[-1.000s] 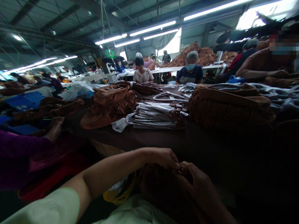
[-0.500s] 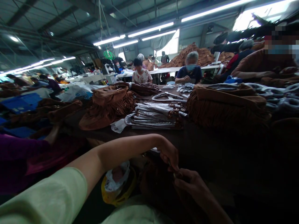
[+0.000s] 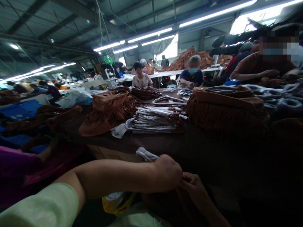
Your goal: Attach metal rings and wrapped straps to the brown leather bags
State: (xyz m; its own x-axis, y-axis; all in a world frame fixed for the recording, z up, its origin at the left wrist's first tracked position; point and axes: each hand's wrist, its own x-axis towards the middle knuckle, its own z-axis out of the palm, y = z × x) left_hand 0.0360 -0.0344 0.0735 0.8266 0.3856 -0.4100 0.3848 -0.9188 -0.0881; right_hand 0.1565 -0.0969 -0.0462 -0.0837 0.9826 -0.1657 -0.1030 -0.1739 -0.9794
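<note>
In the head view, the left hand (image 3: 168, 172) is held in a loose, closed shape at the end of a level forearm, with its fingers turned away and hidden. The right hand (image 3: 193, 189) is partly curled, its fingers (image 3: 186, 179) touching the left hand. Whether either hand has hold of anything cannot be told, as the point where they meet is small and dark. Just below them lies a dark brown fabric (image 3: 163, 205), mostly lost in shadow, with a yellow bag (image 3: 115, 203) to its left. On the near part of the surface (image 3: 220, 154), a white packet (image 3: 146, 154) is seen just beyond the left forearm. Farther off, fringed brown jackets (image 3: 227, 110) are laid on either side of a stack of plastic-wrapped strips (image 3: 153, 121). A co-worker (image 3: 191, 75) is seated at the far side.
</note>
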